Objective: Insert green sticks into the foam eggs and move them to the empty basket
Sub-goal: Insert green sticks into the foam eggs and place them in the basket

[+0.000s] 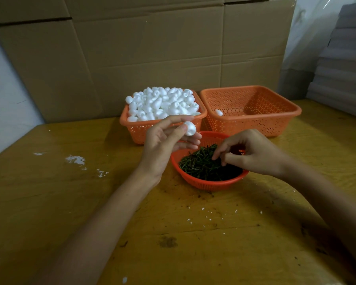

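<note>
My left hand (169, 140) pinches one foam egg (190, 128) at its fingertips just above the red bowl's (206, 184) far rim. My right hand (253, 153) curls its fingers (220, 150) into the green sticks (201, 165) in that bowl, though I cannot tell if one is gripped yet. I'd take a single stick by its end, lift it clear of the tangle and push it straight into the egg, then carry it to the basket (245, 126) behind the bowl, to the right.
</note>
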